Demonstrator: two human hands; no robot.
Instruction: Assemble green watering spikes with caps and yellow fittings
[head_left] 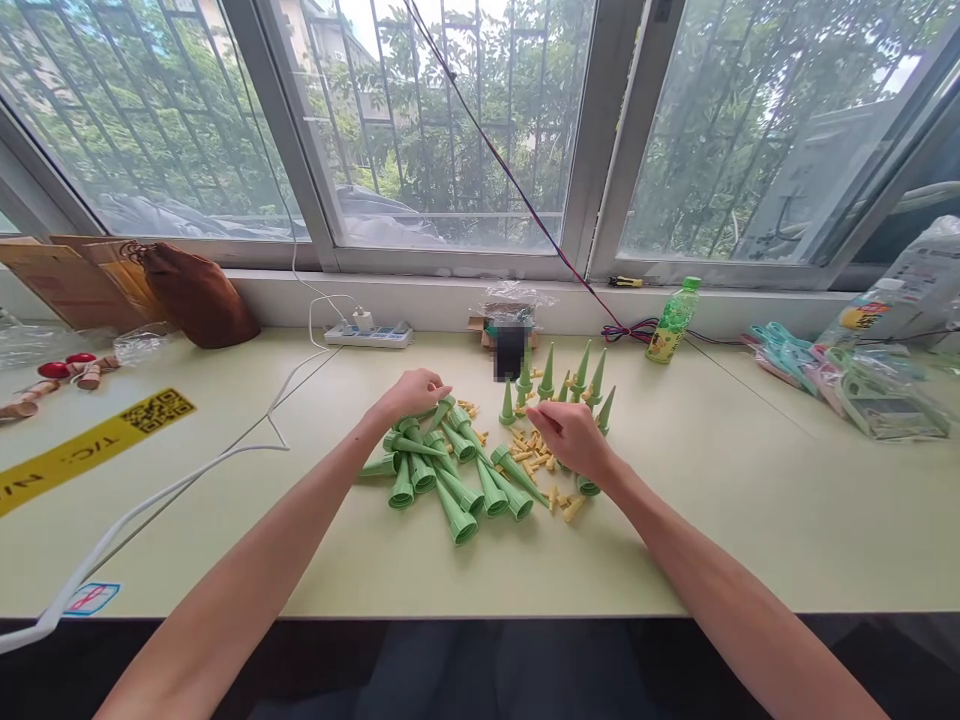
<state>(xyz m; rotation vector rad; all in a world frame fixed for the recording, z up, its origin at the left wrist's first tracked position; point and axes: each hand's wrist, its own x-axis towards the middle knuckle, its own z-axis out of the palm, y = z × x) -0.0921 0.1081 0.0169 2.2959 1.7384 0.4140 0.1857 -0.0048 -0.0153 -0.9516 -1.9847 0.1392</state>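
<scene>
Left hand (421,393): at the green cones (461,520) on the table (352,570), fingers curled, grip I cannot tell | right: fingers curled near yellow pieces (534,458), pinch hidden | I should move gently, sparing standing cones (547,372)

Place: apparent workroom
Worktop (750,500): green cones (491,490), yellow parts (536,450) massed at dial centre
Barred windows (450,130): 12 o'clock
Power strip (386,335): 10–11 o'clock
</scene>
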